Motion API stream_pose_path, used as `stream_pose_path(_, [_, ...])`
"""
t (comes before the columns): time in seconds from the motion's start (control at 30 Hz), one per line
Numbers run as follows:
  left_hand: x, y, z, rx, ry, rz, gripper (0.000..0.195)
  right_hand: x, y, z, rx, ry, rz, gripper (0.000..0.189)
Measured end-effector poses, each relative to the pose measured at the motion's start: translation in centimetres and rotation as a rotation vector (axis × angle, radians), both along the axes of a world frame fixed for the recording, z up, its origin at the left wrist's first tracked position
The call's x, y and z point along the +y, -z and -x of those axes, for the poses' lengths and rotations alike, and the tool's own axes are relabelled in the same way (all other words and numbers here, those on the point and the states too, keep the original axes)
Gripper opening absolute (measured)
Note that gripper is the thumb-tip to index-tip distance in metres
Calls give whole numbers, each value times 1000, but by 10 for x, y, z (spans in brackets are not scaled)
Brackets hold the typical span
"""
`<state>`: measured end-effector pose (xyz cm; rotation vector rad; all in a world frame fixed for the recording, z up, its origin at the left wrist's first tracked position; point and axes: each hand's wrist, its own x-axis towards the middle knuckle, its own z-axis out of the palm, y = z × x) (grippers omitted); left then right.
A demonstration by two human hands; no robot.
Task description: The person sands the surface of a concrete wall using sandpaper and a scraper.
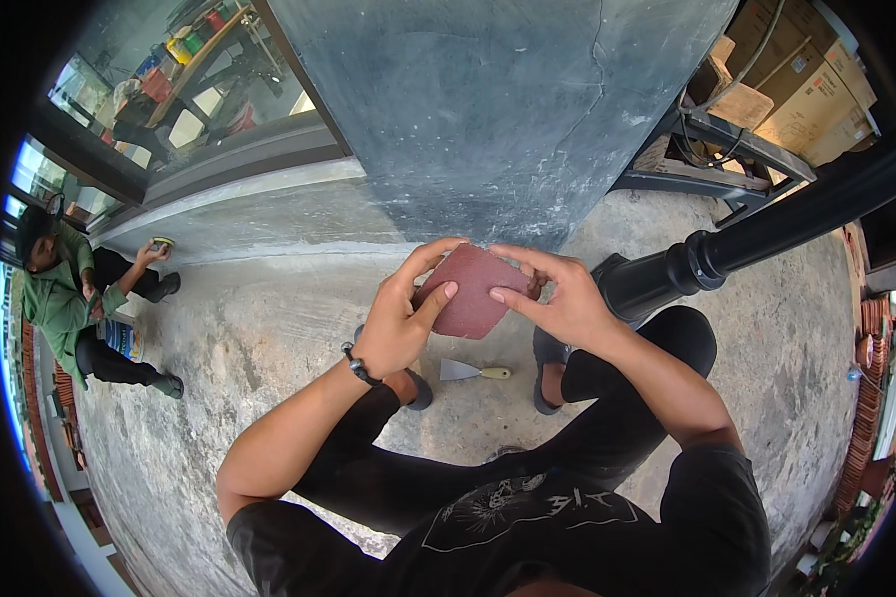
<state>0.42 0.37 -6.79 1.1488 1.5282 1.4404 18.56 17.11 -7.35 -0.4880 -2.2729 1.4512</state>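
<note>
Both my hands hold a piece of reddish-brown sandpaper (479, 295) up in front of the wall's foot. My left hand (407, 313) grips its left side, thumb on the face and fingers behind. At the right side, my right hand (560, 298) pinches it the same way, its fingertips partly hidden behind the sheet. Below the hands, a putty knife (474, 371) with a metal blade and pale handle lies on the concrete floor between my feet.
A grey plastered wall (485, 112) with a crack stands ahead. To the right are a black metal pole (687, 265) and cardboard boxes (814, 104) by a metal frame. At the left, a person (67, 291) in green sits near a bucket (125, 336), below a window.
</note>
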Motion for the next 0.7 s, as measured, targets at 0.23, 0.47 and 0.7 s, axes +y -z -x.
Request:
stream_pose_path(0.23, [-4,-2,-1,13,29,-7,44,2,6,4,117,-32,10,33])
stream_pose_path(0.47, [-7,-4,-6,36,109,98,42,8,8,1,59,-72,271,18])
stream_pose_path(0.7, [-6,-4,-2,-21,156,165,43,16,6,0,8,-62,210,20])
